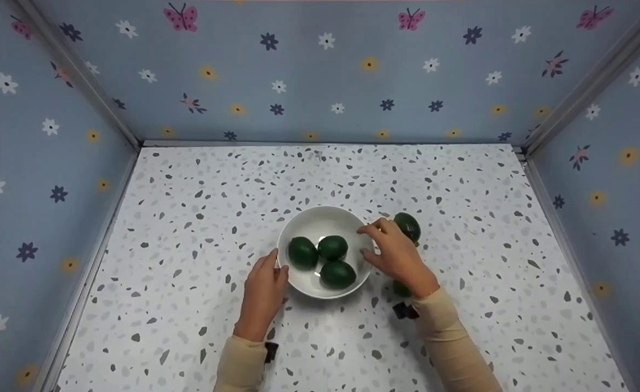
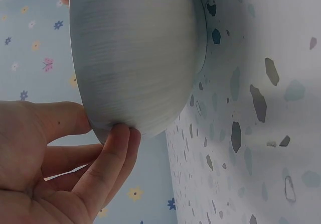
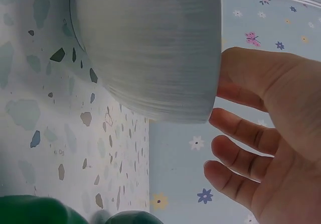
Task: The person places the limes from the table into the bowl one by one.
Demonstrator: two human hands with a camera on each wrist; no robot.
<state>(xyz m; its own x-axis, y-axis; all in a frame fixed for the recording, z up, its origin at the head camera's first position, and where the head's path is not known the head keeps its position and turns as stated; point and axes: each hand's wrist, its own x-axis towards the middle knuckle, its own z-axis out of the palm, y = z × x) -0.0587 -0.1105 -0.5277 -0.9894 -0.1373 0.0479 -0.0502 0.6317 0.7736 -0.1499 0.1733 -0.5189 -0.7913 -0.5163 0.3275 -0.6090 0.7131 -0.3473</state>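
A white bowl (image 1: 325, 218) stands upright on the table, with three dark green oval fruits (image 1: 338, 274) inside. My left hand (image 1: 262, 296) pinches its left rim; in the left wrist view, the thumb is at the rim and fingertips (image 2: 118, 138) press the outer wall. Over the right rim reaches my right hand (image 1: 401, 261), thumb and forefinger apart with nothing seen between them. In the right wrist view its other fingers (image 3: 241, 156) are spread, loosely bent, outside the bowl. Another green fruit (image 1: 407, 227) lies just beyond this hand, and one more (image 1: 401, 288) is partly hidden under the wrist.
The speckled white table (image 1: 189, 218) extends around the bowl. Blue panels (image 1: 320, 60) with flowers and butterflies enclose the back and both sides. Small dark devices (image 1: 270, 352) sit at both wrists, beside the beige sleeves.
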